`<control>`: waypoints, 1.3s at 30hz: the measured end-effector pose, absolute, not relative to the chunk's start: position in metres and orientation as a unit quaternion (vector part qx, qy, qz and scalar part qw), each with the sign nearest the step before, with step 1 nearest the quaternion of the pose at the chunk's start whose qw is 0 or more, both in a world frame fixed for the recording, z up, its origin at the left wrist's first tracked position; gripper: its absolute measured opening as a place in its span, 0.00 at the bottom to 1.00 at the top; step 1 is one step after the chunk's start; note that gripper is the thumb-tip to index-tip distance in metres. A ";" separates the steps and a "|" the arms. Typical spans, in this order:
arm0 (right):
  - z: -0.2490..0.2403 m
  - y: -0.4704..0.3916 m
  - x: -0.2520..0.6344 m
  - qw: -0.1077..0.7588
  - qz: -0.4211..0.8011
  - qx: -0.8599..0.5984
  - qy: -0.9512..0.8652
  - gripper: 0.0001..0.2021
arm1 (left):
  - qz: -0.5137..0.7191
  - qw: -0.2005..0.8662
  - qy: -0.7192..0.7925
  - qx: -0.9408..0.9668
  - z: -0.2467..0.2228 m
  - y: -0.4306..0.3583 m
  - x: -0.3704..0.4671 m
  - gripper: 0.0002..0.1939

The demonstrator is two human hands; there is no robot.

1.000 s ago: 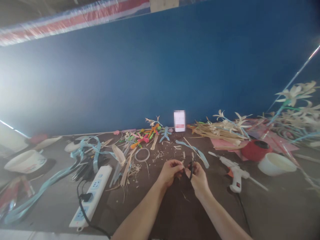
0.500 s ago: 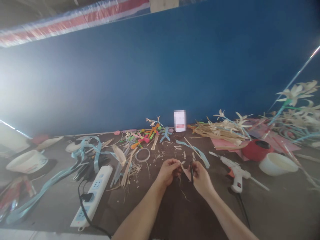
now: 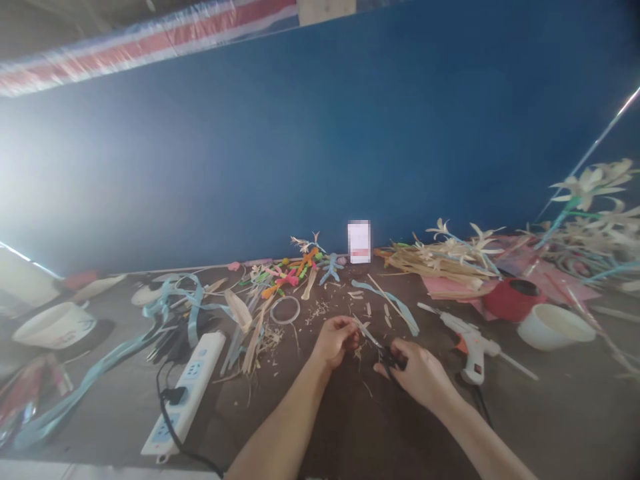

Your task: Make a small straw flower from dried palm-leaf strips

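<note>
My left hand (image 3: 336,341) is closed in a pinch, its fingertips on a small pale strip of dried husk (image 3: 356,320), mostly hidden by the fingers. In my right hand (image 3: 420,375) is a pair of scissors (image 3: 371,338) with dark handles. Its metal blades point up and left, their tips right beside the left fingertips. Beyond the hands, small pale scraps (image 3: 369,309) and a light blue paper strip (image 3: 390,300) lie on the dark table (image 3: 350,433).
To the right are a white glue gun (image 3: 470,347), a white cup (image 3: 555,328) and pale husk flowers (image 3: 590,187). A power strip (image 3: 185,393) with a black cord lies left, near blue ribbon (image 3: 105,363) and a tape ring (image 3: 285,311). Behind stands a blue partition (image 3: 300,147).
The scissors have swung from upright in my right hand to pointing at my left fingertips. My right hand has shifted right and toward me; the left has barely moved.
</note>
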State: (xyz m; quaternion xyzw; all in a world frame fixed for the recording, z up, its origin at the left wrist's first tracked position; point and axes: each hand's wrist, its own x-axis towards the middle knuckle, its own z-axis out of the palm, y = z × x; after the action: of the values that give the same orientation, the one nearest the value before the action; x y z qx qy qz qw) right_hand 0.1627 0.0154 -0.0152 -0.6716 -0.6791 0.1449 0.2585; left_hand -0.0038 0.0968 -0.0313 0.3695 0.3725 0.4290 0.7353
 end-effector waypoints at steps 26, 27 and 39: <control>-0.019 0.014 0.175 0.227 0.185 -0.688 -0.664 0.12 | 0.412 0.716 0.388 0.409 -0.024 0.094 -0.003 0.14; -0.018 0.013 0.176 0.220 0.183 -0.688 -0.667 0.12 | 0.411 0.715 0.390 0.410 -0.024 0.094 -0.003 0.14; -0.011 0.012 0.182 0.205 0.191 -0.676 -0.682 0.11 | 0.394 0.712 0.380 0.440 -0.030 0.097 -0.007 0.07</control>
State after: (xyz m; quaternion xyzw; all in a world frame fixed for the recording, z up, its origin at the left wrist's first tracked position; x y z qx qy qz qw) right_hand 0.1818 0.0118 -0.0114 -0.6755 -0.6818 0.1915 0.2054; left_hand -0.0074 0.0965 -0.0295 0.4399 0.3799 0.3941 0.7119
